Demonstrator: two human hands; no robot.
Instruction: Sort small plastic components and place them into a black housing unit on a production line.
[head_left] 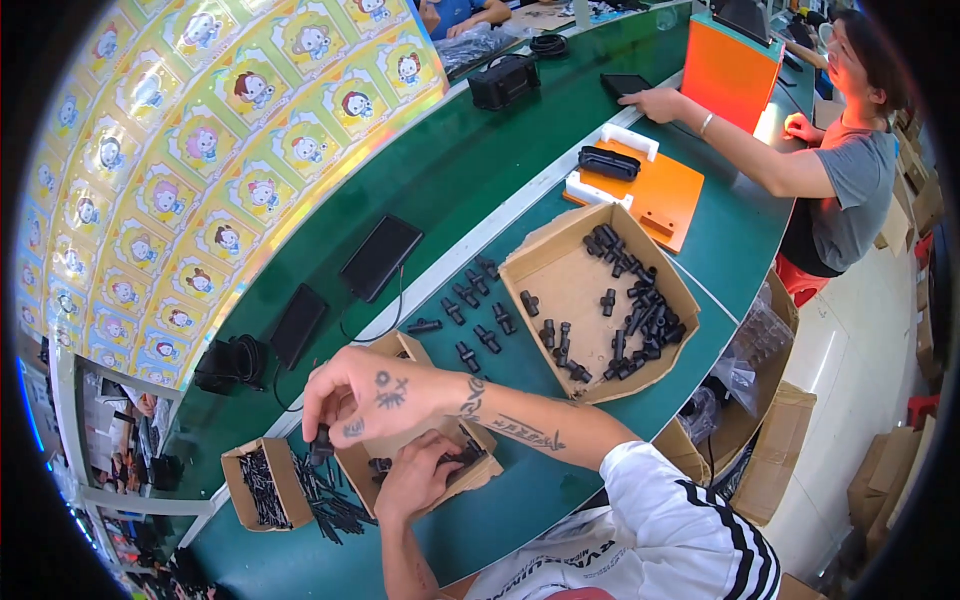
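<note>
My right hand, on a tattooed forearm that crosses from the right, is closed in a pinch. Between its fingertips hangs a small black cylindrical part. Below it, my left hand reaches into a small cardboard box, its fingers curled round a black part near the right wall. Another black part lies in the box beside my left hand. Several black cylindrical parts with side stubs are spread on the green table beyond my right wrist.
A larger cardboard box holds many black parts. Thin black pins fill a small box and spill beside it. Two black flat panels lie behind. An orange plate fixture stands farther off; a co-worker works at the right.
</note>
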